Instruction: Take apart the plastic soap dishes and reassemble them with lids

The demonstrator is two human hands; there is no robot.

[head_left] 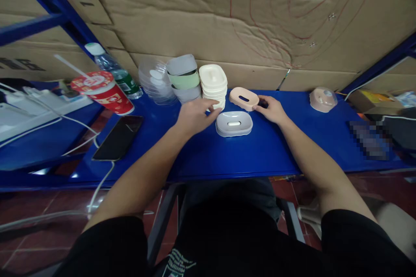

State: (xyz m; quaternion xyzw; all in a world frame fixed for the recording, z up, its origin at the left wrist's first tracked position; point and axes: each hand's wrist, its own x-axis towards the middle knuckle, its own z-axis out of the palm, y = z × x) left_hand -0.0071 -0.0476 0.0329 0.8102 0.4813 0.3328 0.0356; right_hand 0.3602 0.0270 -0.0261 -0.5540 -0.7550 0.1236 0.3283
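Observation:
My right hand [271, 110] pinches the right end of a peach oval tray [238, 95] with a slot in its middle, held close to the table. My left hand [195, 117] is at the front of a stack of cream rounded lids [212, 76]. Its thumb and forefinger are apart, with nothing plainly between them; whether the fingertips touch the stack I cannot tell. Between my hands lies a pale grey oval tray [229, 129] with a similar slot. Left of the cream stack stand nested grey and green containers [183, 80], beside a stack of clear domed covers [151, 82].
A red paper cup [113, 97] with a straw, a water bottle [128, 82] and a phone [118, 140] on a cable occupy the left side. A peach box with a clear lid [321, 100] sits far right. A cardboard wall [182, 17] closes the back of the blue table [211, 164].

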